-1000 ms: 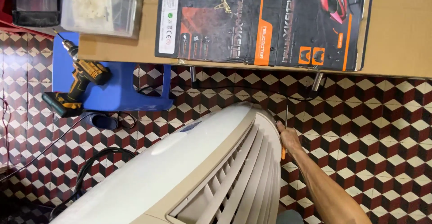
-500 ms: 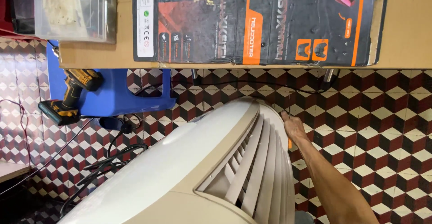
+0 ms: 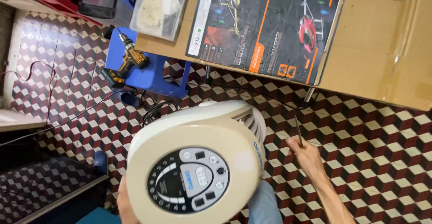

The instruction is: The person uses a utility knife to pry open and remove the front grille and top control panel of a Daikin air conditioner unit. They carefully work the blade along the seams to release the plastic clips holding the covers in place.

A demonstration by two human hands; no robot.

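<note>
Fingers of right hand (image 3: 310, 159) pinched on thin metal screwdriver (image 3: 299, 132) — left hand (image 3: 126, 203) fingers hidden behind smooth cream plastic fan (image 3: 198, 161).

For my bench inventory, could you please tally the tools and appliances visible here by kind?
Cream plastic tower fan with black control panel, steadied by the left hand: 1
Yellow and black cordless drill on the blue plastic stool: 1
Thin metal screwdriver in the right hand: 1
Total: 3
</note>
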